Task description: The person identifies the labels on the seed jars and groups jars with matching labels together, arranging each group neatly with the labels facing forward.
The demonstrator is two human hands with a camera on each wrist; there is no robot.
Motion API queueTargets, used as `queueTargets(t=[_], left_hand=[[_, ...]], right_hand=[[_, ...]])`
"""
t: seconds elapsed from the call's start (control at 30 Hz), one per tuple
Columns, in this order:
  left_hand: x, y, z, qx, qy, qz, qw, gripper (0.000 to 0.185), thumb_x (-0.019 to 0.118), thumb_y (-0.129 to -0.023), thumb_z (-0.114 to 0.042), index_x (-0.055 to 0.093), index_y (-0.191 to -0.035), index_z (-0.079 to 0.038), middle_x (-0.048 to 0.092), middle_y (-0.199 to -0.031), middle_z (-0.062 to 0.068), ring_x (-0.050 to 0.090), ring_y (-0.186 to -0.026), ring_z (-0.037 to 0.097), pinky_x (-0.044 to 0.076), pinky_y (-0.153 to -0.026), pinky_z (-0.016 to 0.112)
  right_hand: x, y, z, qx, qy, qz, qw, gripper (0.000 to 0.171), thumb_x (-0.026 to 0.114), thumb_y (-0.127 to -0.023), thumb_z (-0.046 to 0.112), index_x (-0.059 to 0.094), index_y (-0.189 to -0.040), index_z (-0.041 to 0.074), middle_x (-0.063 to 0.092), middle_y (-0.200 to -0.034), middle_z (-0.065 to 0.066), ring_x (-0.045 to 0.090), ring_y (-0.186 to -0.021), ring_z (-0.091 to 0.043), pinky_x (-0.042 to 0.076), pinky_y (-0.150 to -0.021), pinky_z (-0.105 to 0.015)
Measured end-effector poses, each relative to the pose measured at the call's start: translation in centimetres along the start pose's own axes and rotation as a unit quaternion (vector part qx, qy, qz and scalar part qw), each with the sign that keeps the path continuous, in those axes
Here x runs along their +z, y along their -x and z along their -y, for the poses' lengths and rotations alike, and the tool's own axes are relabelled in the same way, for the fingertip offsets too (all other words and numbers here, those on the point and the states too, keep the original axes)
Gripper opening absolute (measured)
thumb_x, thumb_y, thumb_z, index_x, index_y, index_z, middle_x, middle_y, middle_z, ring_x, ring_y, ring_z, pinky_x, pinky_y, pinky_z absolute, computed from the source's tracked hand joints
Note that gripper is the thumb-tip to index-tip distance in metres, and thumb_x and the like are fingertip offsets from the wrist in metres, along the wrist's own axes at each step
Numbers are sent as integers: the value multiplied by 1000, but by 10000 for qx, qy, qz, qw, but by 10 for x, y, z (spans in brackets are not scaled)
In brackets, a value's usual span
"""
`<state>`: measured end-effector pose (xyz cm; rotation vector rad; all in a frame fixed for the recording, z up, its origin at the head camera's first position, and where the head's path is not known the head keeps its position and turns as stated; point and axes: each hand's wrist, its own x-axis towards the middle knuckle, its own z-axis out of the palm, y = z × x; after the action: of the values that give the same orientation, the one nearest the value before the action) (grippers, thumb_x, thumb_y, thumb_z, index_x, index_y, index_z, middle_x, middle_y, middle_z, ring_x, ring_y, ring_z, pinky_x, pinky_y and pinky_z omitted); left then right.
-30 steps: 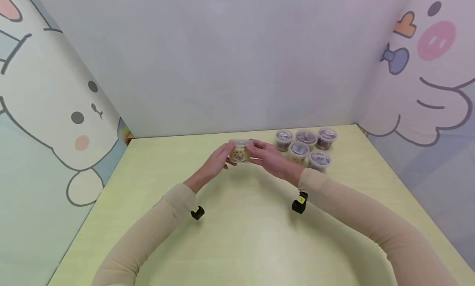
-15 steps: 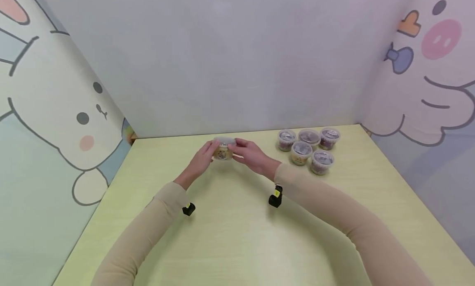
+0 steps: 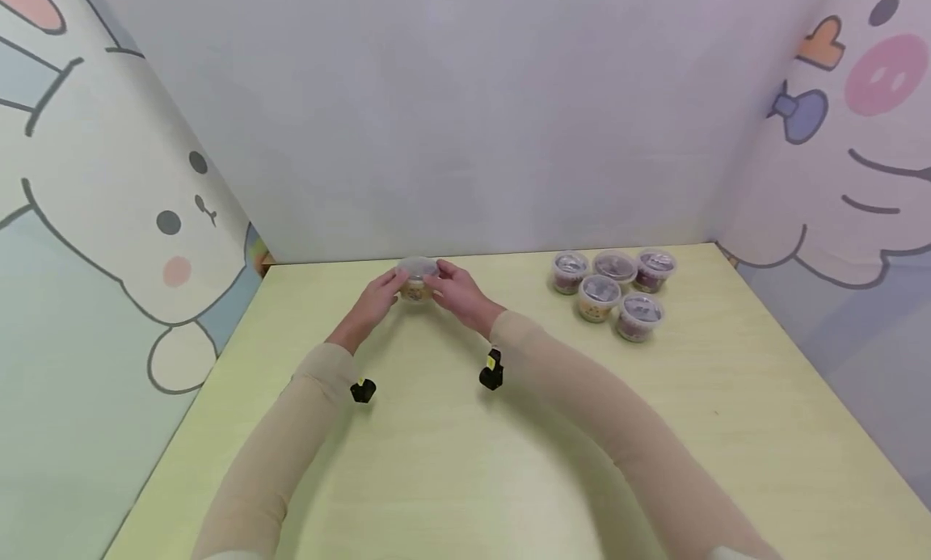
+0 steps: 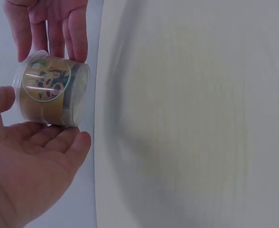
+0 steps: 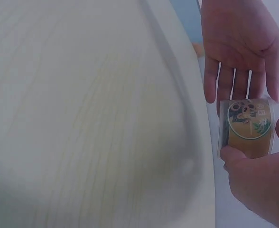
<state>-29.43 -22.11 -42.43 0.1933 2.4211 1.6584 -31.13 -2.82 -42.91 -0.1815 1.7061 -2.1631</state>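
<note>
A small clear plastic tub (image 3: pixel 417 288) with a lid and a round printed label is held between both hands near the table's back edge. My left hand (image 3: pixel 372 304) grips its left side, thumb toward the lid and fingers along the wall. From the other side my right hand (image 3: pixel 465 298) holds it with thumb and fingers. Brownish-yellow contents show through the tub (image 4: pixel 44 92) in the left wrist view, where the table surface lies apart from it. The right wrist view shows the label on the tub (image 5: pixel 249 124) between the two hands.
Several similar lidded tubs (image 3: pixel 600 297) stand grouped at the back right of the pale wooden table (image 3: pixel 436 463), some with dark contents. A plain light wall (image 3: pixel 451 140) rises behind the table. Cartoon-printed panels (image 3: pixel 102 180) flank both sides.
Both hands have carried the tub leftward and a little farther back, away from the grouped tubs. The grouped tubs keep their arrangement; the view has shifted slightly.
</note>
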Motion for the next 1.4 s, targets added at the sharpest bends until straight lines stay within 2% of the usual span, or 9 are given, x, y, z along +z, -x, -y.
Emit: queueTargets(t=[0.13,0.27,0.67,0.8,1.0,1.07,1.17,1.3,1.4], left_hand=[[-8,-8,7,-96,408,-18,9991,68,42,-109,-45,25,-160,-4,25,-164,17,25,-151,31,26,-119,45],[-12,-13,12,-105,439,-11,9990,66,45,-109,-42,27,-160,-4,28,-163,15,27,-149,26,28,-118,44],[-9,-24,21,-159,943,-132,9953,59,35,-112,-31,20,-160,1,25,-163,22,24,-150,29,27,-119,41],[-8,-27,23,-202,631,-104,9977,62,33,-112,-35,19,-159,3,25,-163,23,26,-149,30,29,-118,40],[-10,-29,25,-446,153,170,9987,63,30,-112,-38,17,-160,1,27,-161,25,30,-148,32,31,-117,42],[-11,-28,25,-557,76,205,9982,63,29,-112,-39,18,-160,0,33,-156,30,35,-145,35,34,-115,44],[-11,-30,25,-592,54,237,9980,63,27,-112,-39,16,-161,0,31,-155,33,34,-144,38,34,-115,45],[-9,-34,23,-611,76,182,9979,64,25,-112,-41,13,-161,-2,23,-161,28,29,-147,37,32,-116,44],[-6,-36,19,-637,67,98,9979,63,26,-112,-41,15,-161,-2,25,-162,26,30,-147,35,33,-116,44]], right_hand=[[5,-12,-5,-171,-18,-84,9998,65,55,-105,8,21,-160,0,29,-162,-19,36,-145,-28,37,-113,-39],[8,-22,-11,-275,-14,-266,9993,66,56,-104,6,22,-159,-1,29,-161,-21,38,-144,-28,39,-111,-36],[13,-41,-27,-680,1089,-698,9893,62,60,-104,17,32,-156,-1,35,-160,-17,33,-147,-25,34,-115,-32],[12,-41,-26,-672,1400,-807,9846,58,59,-105,22,38,-154,-2,43,-155,-17,40,-144,-24,36,-113,-32],[14,-40,-28,-791,2232,-838,9679,40,57,-106,19,55,-140,-1,61,-138,-15,57,-126,-21,47,-103,-32],[15,-40,-29,-710,2281,-881,9670,42,57,-106,20,53,-143,0,60,-139,-15,57,-125,-20,48,-101,-32],[16,-40,-28,-565,2207,-989,9687,50,56,-107,22,45,-150,0,54,-146,-18,54,-131,-23,47,-104,-34],[16,-41,-26,-476,2125,-1109,9697,56,55,-107,26,37,-155,2,47,-152,-19,47,-138,-26,43,-108,-36],[14,-42,-26,-502,2145,-1168,9684,55,54,-107,26,39,-154,3,47,-152,-18,47,-138,-26,43,-109,-37]])
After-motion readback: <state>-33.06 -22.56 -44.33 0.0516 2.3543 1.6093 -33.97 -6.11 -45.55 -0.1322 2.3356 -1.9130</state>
